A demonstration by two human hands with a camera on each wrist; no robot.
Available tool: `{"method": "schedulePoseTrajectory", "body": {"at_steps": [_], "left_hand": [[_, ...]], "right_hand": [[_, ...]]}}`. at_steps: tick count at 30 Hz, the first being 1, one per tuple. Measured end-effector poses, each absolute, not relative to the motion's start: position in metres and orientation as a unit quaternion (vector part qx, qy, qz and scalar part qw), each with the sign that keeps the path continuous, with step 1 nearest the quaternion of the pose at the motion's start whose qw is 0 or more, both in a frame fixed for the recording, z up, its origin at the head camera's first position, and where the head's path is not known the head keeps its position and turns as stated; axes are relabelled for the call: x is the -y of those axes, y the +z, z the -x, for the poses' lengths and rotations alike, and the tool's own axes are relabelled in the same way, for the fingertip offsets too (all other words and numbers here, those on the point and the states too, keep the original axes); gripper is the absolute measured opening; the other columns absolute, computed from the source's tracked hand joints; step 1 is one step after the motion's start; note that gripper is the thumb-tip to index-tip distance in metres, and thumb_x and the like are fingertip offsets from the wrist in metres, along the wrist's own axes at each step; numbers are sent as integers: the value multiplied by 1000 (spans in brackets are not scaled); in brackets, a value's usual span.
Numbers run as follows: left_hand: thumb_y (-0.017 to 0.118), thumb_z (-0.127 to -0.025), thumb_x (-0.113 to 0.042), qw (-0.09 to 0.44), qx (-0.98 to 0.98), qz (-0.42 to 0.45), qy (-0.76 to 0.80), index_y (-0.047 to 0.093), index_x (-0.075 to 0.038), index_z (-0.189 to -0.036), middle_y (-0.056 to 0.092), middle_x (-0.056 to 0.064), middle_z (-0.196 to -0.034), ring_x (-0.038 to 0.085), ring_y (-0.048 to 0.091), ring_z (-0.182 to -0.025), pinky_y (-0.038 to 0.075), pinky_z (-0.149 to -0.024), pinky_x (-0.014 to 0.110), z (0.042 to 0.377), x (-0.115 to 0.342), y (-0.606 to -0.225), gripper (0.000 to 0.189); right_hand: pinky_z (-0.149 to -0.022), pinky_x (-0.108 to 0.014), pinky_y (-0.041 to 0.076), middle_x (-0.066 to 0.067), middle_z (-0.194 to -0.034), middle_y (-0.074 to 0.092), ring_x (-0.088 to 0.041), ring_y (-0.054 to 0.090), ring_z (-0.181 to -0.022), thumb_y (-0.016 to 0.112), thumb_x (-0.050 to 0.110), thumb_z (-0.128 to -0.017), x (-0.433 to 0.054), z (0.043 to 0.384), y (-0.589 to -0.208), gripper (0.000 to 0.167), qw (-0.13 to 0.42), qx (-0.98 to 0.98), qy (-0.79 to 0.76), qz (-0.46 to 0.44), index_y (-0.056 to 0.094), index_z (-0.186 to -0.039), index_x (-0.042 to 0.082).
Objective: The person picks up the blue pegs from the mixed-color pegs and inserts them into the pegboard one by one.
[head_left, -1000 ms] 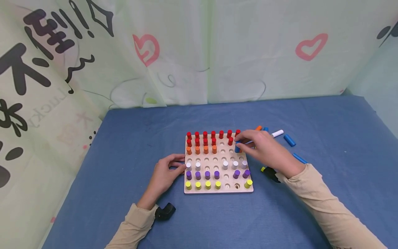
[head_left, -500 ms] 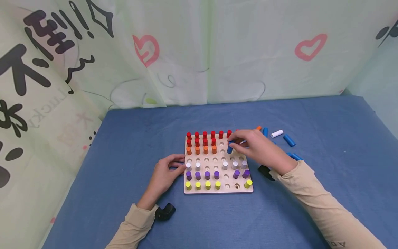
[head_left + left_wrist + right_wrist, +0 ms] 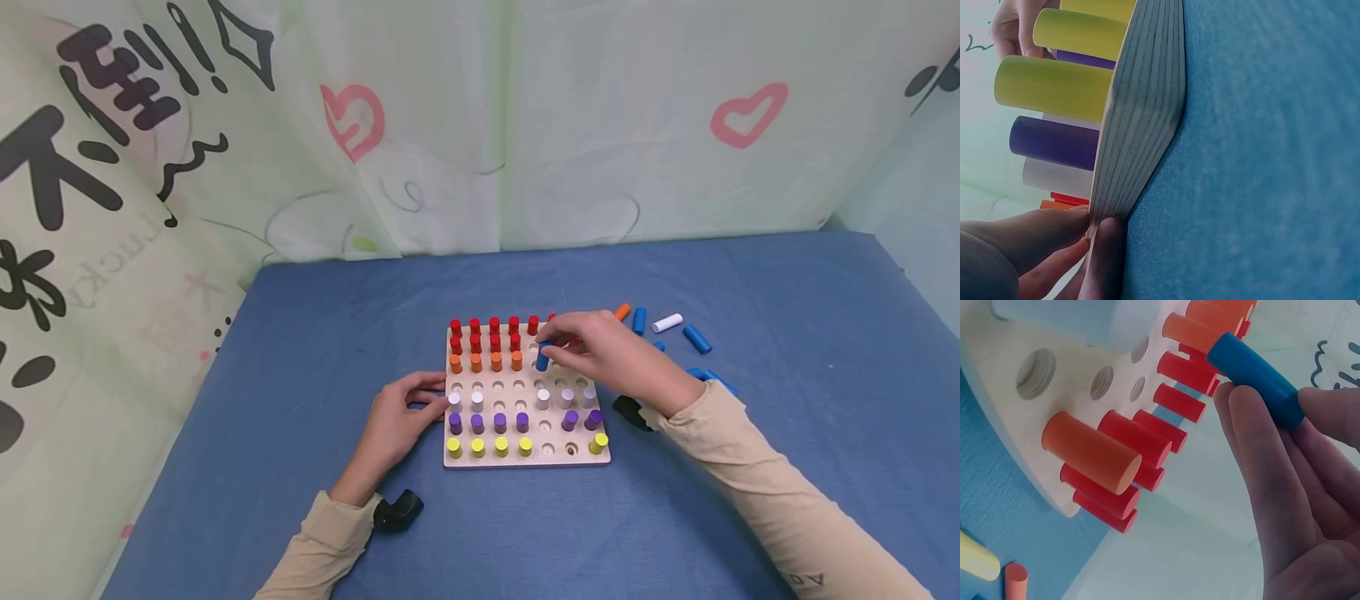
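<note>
A wooden pegboard (image 3: 510,458) lies on the blue cloth, with upright pegs in rows of red, orange, white, purple and yellow. At its left edge my left hand (image 3: 401,417) holds the board; the left wrist view has its thumb and fingers (image 3: 1107,256) at the layered wooden side. My right hand (image 3: 611,354) pinches a blue peg (image 3: 1257,378) between thumb and fingers, above the board's upper middle. In the right wrist view the peg is tilted and free of the holes. The right hand hides some upper right pegs in the head view.
Loose blue pegs (image 3: 697,338), a white peg (image 3: 667,322) and an orange peg (image 3: 623,312) lie right of the board. A loose yellow peg (image 3: 979,557) shows in the right wrist view. A printed curtain (image 3: 600,125) stands behind the table.
My right hand has moved left across the board with the blue peg, from near the right edge to the middle columns. The left hand stays in place at the board's edge.
</note>
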State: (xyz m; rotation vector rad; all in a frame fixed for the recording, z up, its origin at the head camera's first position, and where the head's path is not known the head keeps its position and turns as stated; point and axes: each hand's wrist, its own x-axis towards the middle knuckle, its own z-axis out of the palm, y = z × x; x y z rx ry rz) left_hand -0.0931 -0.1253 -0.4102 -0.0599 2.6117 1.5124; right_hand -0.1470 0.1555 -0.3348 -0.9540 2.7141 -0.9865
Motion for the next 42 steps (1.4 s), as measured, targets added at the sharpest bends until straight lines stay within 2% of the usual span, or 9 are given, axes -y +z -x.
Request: {"method": "schedulePoseTrajectory", "body": {"at_steps": [8,42], "left_hand": [[73,-90,-11,63,-863,21,501,66,-9,-126,70,5,-115,16,68,-94,59,-80,31,93,125,-410,37],[73,-90,-9,66,-860,21,506,66,-8,-127,70,7,-115,17,68,-94,60,-79,30,93,124,-409,37]], "right_hand": [[-79,-34,60,-6,-102,72,-17,71,-91,67,8,-94,-149,148,-333,17,63,-883,-335,322,71,-110,2],[-80,-28,59,-5,-103,72,-16,70,-95,65,10,-96,-113,157,-323,16,131,-866,-330,353,70,-110,2]]}}
